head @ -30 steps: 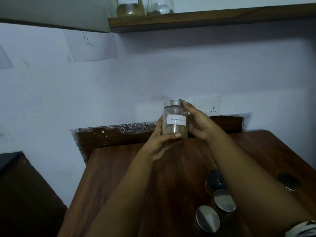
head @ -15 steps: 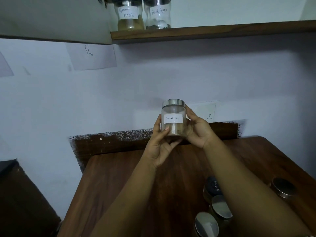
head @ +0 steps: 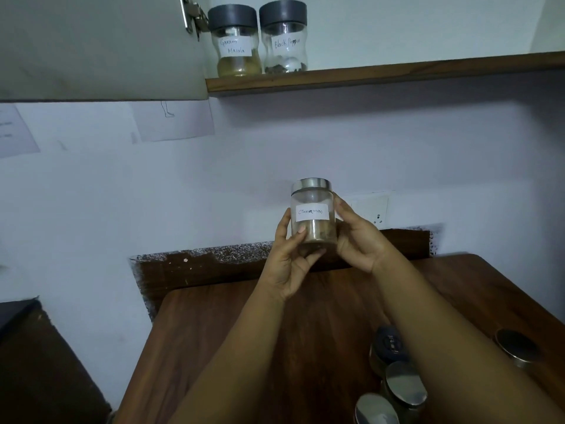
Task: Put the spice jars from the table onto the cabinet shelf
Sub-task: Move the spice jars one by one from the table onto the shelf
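Hands have lifted the cinnamon jar (head: 312,216) a touch: left hand (head: 293,261) and right hand (head: 358,240) curl fingers round it, and the shelf (head: 397,73) jars now show fully.

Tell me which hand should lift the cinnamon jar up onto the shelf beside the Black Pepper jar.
Right, probably. The right hand wraps the cinnamon jar along its side, while the left hand only pinches it low down. The free shelf space lies right of the Black Pepper jar.
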A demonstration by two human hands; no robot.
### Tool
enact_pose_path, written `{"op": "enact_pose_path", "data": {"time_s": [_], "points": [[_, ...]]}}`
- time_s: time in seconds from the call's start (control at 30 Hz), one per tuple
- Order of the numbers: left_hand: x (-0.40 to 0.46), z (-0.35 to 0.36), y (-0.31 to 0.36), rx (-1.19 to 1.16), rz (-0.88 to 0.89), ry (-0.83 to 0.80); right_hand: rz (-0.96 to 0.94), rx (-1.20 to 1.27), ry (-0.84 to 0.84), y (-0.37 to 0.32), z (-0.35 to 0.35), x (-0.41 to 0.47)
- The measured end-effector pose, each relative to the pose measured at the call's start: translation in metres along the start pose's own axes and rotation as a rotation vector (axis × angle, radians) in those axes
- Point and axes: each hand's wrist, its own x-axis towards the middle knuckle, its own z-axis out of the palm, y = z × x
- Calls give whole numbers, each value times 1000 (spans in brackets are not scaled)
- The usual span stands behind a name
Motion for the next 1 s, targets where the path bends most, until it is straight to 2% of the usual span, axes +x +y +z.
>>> {"op": "enact_pose_path", "data": {"time_s": [0.1,0.23,0.43,0.53,0.7,0.83,1.0], "points": [[5,8,2,51,31,59,-32,-253,-51,-9,-1,-8],[10,24,10,348,106,125,-99,-301,-51,-29,0,-13],[22,74,42,844,469,168,-235,-434,-105,-94,17,-11],[37,106,69,878,625,129,-338,-523,-137,-136,32,-6],[76,143,107,944,759,109,-500,-652,-157,-204,49,11],[116,166,128,1131,914,153,-514,-821,-160,-249,50,36],[166,175,141,1437,973,308,-430,-1046,-121,-286,47,68]]}}
